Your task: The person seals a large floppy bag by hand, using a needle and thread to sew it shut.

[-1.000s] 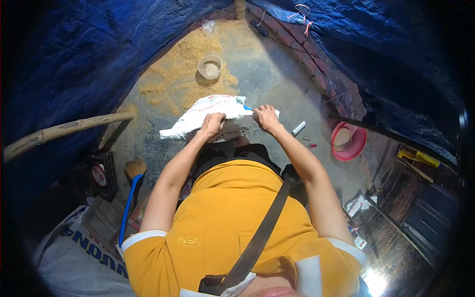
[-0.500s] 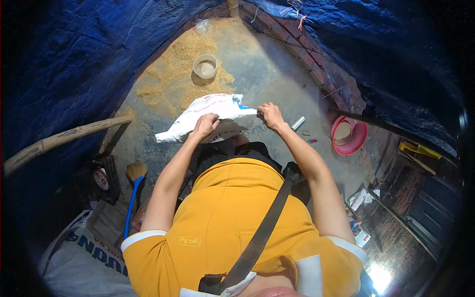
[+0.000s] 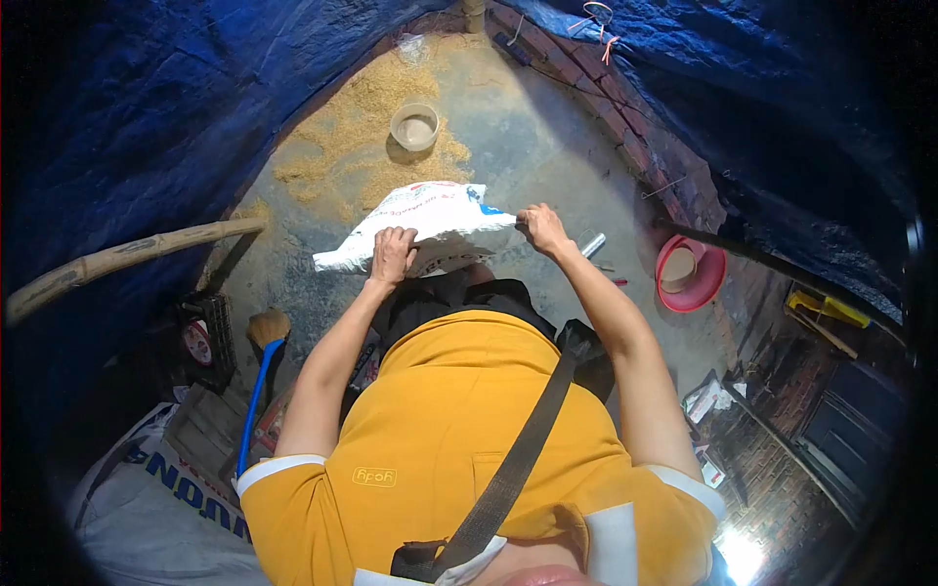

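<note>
A white printed sack (image 3: 435, 208) with red and blue marks stretches between my hands, in front of my dark trousers. My left hand (image 3: 394, 256) has its fingers curled over the sack's near edge, left of the middle. The sack's right corner is pinched in my right hand (image 3: 542, 229). Lettering shows on the shaded lower side of the sack, partly hidden in shadow. Just past the sack, a round tub (image 3: 415, 128) stands on scattered grain (image 3: 357, 122).
A silver cylinder (image 3: 593, 244) lies right of my right hand. Beyond it stands a pink basin (image 3: 713, 278) with a bowl (image 3: 676, 270) inside. At left are a bamboo pole (image 3: 147, 251) and a blue-handled brush (image 3: 256, 400). Blue tarpaulin (image 3: 186, 88) hangs on both sides.
My left hand has slid left along the sack's edge and turned, fingers now pointing away from me. My right hand stays on its corner. The view has shifted slightly.
</note>
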Available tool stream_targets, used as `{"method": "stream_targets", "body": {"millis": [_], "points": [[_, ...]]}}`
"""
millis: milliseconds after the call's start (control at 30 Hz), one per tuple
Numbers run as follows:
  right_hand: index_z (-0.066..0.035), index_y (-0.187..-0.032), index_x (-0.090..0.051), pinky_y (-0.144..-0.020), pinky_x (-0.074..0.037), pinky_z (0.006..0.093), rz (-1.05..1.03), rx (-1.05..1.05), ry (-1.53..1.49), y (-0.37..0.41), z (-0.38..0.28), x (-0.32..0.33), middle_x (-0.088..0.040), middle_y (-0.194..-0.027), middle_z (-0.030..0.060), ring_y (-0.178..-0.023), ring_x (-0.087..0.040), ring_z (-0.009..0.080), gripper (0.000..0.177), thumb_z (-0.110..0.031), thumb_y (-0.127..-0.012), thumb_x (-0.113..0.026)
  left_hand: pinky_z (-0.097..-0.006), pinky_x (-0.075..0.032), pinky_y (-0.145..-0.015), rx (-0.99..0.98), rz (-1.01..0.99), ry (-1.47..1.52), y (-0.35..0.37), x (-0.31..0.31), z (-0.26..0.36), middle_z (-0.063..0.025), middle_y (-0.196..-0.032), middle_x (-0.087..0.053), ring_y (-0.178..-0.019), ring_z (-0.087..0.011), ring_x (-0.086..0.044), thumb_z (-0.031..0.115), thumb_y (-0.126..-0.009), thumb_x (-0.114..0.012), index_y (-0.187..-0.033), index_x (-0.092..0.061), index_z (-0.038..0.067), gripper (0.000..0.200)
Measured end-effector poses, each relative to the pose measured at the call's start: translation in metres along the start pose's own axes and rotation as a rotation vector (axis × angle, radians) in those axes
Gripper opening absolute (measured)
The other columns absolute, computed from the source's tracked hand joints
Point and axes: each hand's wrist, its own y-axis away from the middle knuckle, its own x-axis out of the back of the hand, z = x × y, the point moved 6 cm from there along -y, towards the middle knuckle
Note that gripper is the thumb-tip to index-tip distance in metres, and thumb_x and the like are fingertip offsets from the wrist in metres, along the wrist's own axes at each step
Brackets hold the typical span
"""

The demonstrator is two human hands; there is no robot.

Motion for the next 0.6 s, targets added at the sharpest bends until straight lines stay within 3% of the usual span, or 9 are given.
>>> {"method": "stream_targets", "body": {"millis": [33, 100, 133, 200, 300, 433, 600], "points": [[-0.008, -0.077, -0.059, -0.07, -0.04, 0.0401, -0.001, 0.004, 0.002, -0.001, -0.002, -0.001, -0.055, -0.082, 0.0132, -0.081, -0.048, 0.0315, 0.027, -0.019, -0.077, -0.034, -0.0368, -0.034, -0.079, 0.004, 0.003, 0.0, 0.0, -0.001, -0.003, -0.0098, -0.084, -0.05, -0.084, -0.0252, -0.047, 0.008, -0.061, -0.063, -0.092, -0.05, 0.006, 0.033], [-0.007, -0.079, -0.058, -0.068, -0.042, 0.0384, 0.018, -0.019, 0.041, -0.002, -0.005, 0.002, -0.055, -0.077, 0.0135, -0.078, -0.05, 0.0312, 0.013, -0.017, -0.07, -0.055, -0.0363, -0.035, -0.076, 0.054, -0.063, 0.059, 0.001, -0.008, -0.009, -0.0083, -0.08, -0.051, -0.082, -0.0246, -0.048, 0.007, -0.062, -0.061, -0.087, -0.052, 0.007, 0.027], [-0.007, -0.079, -0.058, -0.068, -0.042, 0.0384, 0.017, -0.015, 0.043, -0.001, -0.009, 0.003, -0.055, -0.077, 0.0135, -0.078, -0.05, 0.0312, 0.013, -0.017, -0.07, -0.055, -0.0363, -0.035, -0.076, 0.056, -0.06, 0.059, 0.001, -0.009, -0.01, -0.0083, -0.08, -0.051, -0.082, -0.0246, -0.048, 0.007, -0.062, -0.061, -0.087, -0.052, 0.007, 0.027], [-0.008, -0.083, -0.056, -0.073, -0.038, 0.0425, -0.015, -0.027, 0.116, 0.001, -0.016, 0.004, -0.053, -0.082, 0.0142, -0.084, -0.047, 0.0312, 0.018, -0.014, -0.074, -0.042, -0.0357, -0.037, -0.072, 0.081, -0.068, 0.074, 0.002, -0.011, -0.013, -0.0083, -0.08, -0.053, -0.081, -0.0244, -0.05, 0.008, -0.062, -0.061, -0.089, -0.053, 0.007, 0.028], [-0.012, -0.094, -0.054, -0.079, -0.035, 0.0408, 0.101, 0.072, 0.179, 0.003, -0.033, 0.006, -0.051, -0.088, 0.0134, -0.089, -0.046, 0.0289, 0.023, -0.012, -0.072, -0.047, -0.0362, -0.038, -0.07, 0.09, -0.087, 0.108, 0.003, -0.012, -0.016, -0.0095, -0.079, -0.053, -0.08, -0.0254, -0.05, 0.007, -0.062, -0.061, -0.088, -0.054, 0.007, 0.027], [-0.015, -0.104, -0.05, -0.087, -0.029, 0.0397, 0.051, 0.191, 0.218, 0.004, -0.063, 0.007, -0.048, -0.098, 0.0105, -0.099, -0.042, 0.0269, 0.033, -0.009, -0.071, -0.049, -0.0365, -0.039, -0.069, 0.083, -0.088, 0.142, 0.003, -0.011, -0.017, -0.0108, -0.078, -0.053, -0.078, -0.0264, -0.05, 0.007, -0.062, -0.06, -0.087, -0.055, 0.006, 0.025], [-0.015, -0.101, -0.051, -0.088, -0.028, 0.0417, 0.022, 0.246, 0.205, -0.002, -0.085, -0.007, -0.049, -0.102, 0.0085, -0.102, -0.042, 0.0262, 0.032, -0.008, -0.07, -0.049, -0.0359, -0.04, -0.069, 0.076, -0.124, 0.187, 0.002, -0.014, -0.021, -0.0123, -0.075, -0.054, -0.076, -0.0274, -0.051, 0.008, -0.063, -0.059, -0.084, -0.057, 0.005, 0.021]]}}
